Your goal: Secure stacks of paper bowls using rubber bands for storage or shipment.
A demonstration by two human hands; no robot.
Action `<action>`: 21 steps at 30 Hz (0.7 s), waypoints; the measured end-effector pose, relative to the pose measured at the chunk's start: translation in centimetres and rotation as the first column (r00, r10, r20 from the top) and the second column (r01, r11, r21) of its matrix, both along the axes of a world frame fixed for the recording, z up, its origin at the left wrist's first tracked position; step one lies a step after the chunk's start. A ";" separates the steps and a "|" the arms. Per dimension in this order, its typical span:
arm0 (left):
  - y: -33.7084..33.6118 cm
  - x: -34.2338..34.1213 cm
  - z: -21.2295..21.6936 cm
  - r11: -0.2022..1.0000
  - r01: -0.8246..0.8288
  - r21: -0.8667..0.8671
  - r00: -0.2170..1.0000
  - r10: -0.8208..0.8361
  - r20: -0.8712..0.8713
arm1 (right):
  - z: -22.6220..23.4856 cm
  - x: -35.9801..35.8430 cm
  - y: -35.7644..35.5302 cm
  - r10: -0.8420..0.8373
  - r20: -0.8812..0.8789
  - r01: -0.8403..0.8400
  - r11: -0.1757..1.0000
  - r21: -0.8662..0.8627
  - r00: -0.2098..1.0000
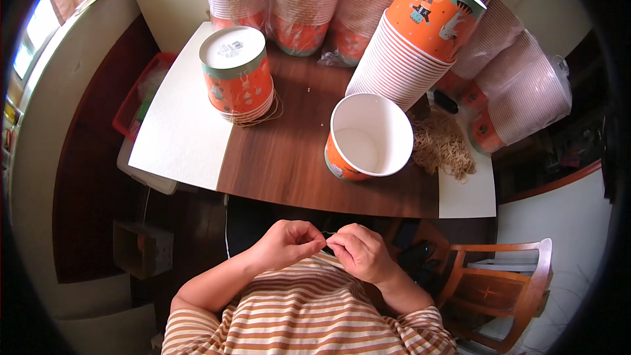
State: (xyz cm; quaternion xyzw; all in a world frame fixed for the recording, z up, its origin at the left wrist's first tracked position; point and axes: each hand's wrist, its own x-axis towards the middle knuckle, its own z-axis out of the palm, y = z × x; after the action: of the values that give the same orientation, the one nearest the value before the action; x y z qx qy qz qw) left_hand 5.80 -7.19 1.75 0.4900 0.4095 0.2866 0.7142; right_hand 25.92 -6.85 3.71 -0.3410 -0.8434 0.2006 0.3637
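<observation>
Near my body, just off the table's front edge, my left hand (pixel 289 244) and my right hand (pixel 361 251) meet fingertip to fingertip. Both are closed in a pinch. A thin pale string (pixel 329 232) shows faintly between them; most of it is hidden by the fingers. Beyond my right hand, an orange paper bucket (pixel 338 160) with a white inside stands mouth up on the table. A heap of tan strings (pixel 444 148) lies to its right. At the left, a short stack of upside-down paper buckets (pixel 239 82) has loose tan string around its lower rims.
The brown and white table (pixel 282 177) carries a tall leaning stack of paper buckets (pixel 407 52) behind the single one. Plastic-wrapped bucket stacks (pixel 305 6) line the back and right. A wooden chair (pixel 493 289) stands at lower right, a cardboard box (pixel 143 250) at lower left.
</observation>
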 end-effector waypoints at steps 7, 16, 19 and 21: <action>-0.1 0.4 0.8 0.630 0.004 0.777 0.982 0.146 -0.123 | 0.0 0.4 -0.1 0.024 -0.030 -0.024 1.000 0.007 0.999; 2.1 0.3 2.0 0.024 0.215 0.976 0.956 0.198 -0.216 | 2.0 1.3 0.6 0.051 -0.199 -0.129 0.906 -0.402 0.979; 3.2 0.5 2.9 -0.019 0.230 0.973 0.966 0.123 -0.226 | 2.7 2.0 1.1 0.067 -0.197 -0.160 0.847 -0.507 0.978; 4.8 0.9 4.0 0.030 0.230 0.973 0.967 0.103 -0.232 | 2.4 2.3 1.3 0.009 -0.228 -0.116 0.881 -0.458 0.974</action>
State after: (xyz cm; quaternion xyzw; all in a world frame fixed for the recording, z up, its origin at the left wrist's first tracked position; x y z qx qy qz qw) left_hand 6.69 -2.41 5.78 0.8958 0.1542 0.3964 0.1288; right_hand 28.20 -5.56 6.09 -0.3668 -0.7352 0.4464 0.3546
